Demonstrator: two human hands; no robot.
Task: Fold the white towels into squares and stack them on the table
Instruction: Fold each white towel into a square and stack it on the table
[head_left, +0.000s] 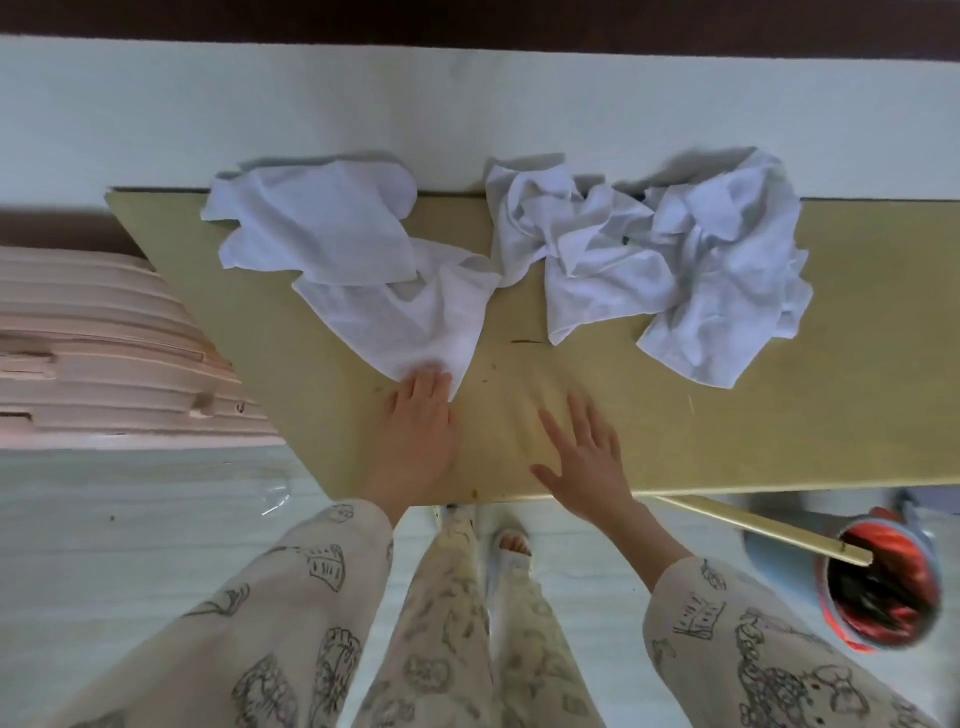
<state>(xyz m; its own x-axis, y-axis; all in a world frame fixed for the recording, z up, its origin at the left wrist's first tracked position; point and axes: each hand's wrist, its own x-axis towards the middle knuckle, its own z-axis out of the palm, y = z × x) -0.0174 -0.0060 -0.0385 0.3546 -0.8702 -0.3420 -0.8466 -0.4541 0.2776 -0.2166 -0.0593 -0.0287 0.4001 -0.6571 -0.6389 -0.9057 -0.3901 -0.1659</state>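
Note:
Several crumpled white towels lie along the far half of the tan table (779, 431). A loose towel (410, 317) stretches from the left pile toward me, another towel (322, 218) lies behind it, and a rumpled heap (675, 249) sits at the right. My left hand (421, 421) rests palm down with its fingertips on the near corner of the stretched towel; whether it grips the cloth I cannot tell. My right hand (587, 457) lies flat on the bare tabletop, fingers spread, holding nothing.
A pink ribbed object (98, 353) stands left of the table. A round bin with red and black contents (883, 582) sits on the floor at the right, under a thin wooden stick (763, 530). My patterned trousers and a foot show below the table's near edge.

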